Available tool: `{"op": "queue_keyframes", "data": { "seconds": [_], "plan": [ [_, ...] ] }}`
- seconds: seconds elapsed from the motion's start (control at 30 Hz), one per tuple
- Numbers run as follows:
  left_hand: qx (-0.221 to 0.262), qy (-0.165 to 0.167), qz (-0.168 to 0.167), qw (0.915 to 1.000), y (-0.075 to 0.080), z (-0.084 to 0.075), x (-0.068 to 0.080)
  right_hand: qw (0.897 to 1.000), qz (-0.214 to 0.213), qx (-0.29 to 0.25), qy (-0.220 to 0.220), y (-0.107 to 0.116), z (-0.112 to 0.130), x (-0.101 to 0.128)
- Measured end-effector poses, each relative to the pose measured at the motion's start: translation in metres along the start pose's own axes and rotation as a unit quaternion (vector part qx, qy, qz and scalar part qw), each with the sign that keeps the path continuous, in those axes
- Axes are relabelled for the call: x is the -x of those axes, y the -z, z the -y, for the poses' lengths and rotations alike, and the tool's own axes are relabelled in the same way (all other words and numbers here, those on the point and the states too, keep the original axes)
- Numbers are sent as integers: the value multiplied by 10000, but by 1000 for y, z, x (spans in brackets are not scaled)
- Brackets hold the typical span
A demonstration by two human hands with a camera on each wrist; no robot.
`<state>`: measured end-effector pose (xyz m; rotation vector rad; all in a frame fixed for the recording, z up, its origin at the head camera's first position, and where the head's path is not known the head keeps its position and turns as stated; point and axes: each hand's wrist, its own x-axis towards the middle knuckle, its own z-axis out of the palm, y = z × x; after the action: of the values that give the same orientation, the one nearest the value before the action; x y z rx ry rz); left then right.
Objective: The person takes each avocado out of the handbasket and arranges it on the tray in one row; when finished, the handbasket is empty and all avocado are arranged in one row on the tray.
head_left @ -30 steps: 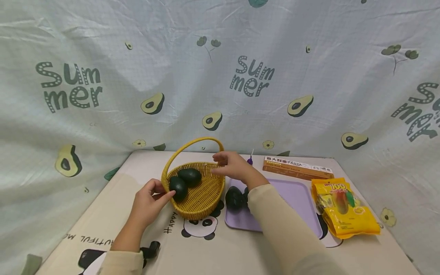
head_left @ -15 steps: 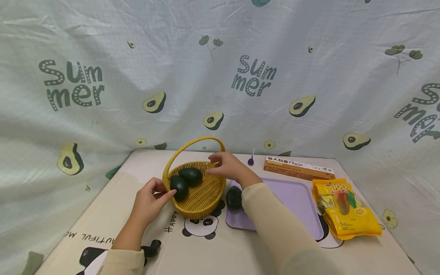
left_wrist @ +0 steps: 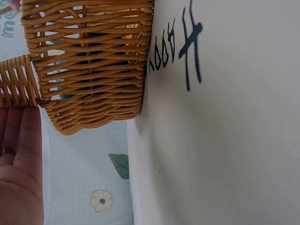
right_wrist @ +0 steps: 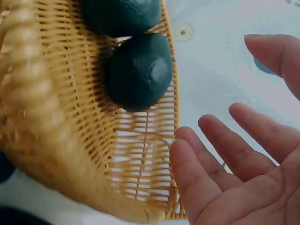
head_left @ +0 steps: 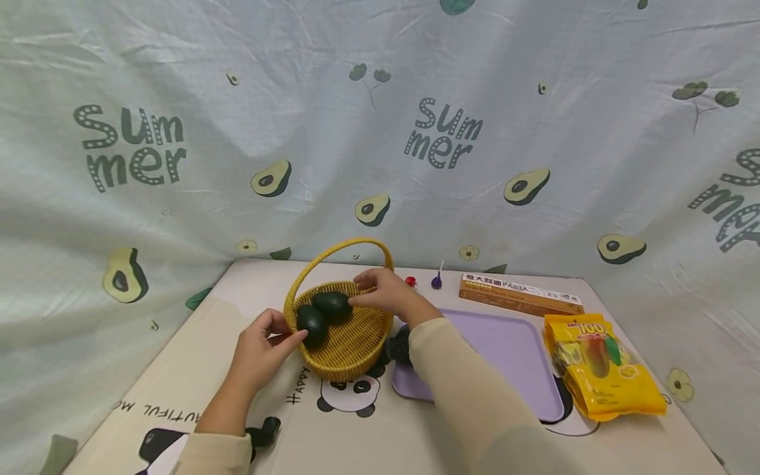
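Observation:
A yellow wicker basket (head_left: 344,356) with an arched handle stands on the table, two dark green avocados (head_left: 332,306) inside it. My left hand (head_left: 258,349) grips its left side where the handle meets the rim, thumb in front beside the nearer avocado. In the left wrist view, fingers (left_wrist: 28,140) lie against the handle's base (left_wrist: 16,82). My right hand (head_left: 386,293) is over the basket's right side. The right wrist view shows its fingers (right_wrist: 234,147) spread apart, holding nothing, away from the avocado (right_wrist: 140,72). Another dark avocado (head_left: 399,344) is partly hidden by my right sleeve.
On the right lies a lilac tray (head_left: 505,343), with a yellow candy bag (head_left: 602,366) beyond it. A pasta box (head_left: 521,294) lies behind the tray. A purple lollipop (head_left: 437,282) and a small red item (head_left: 411,281) are near the back edge. A printed curtain hangs behind.
My right hand has moved left over the basket towards the avocados, uncovering the small red item behind. The left hand stays at the basket's side.

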<state>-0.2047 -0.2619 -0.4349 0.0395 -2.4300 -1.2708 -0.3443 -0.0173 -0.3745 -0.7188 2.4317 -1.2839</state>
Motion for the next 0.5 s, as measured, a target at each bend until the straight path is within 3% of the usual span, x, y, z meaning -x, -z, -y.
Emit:
{"op": "queue_keyframes", "data": {
  "seconds": [0.5],
  "plan": [
    [186, -1, 16, 9998, 1, -3, 2, 9999, 53, 5, -108, -23, 7, -10]
  ]
}}
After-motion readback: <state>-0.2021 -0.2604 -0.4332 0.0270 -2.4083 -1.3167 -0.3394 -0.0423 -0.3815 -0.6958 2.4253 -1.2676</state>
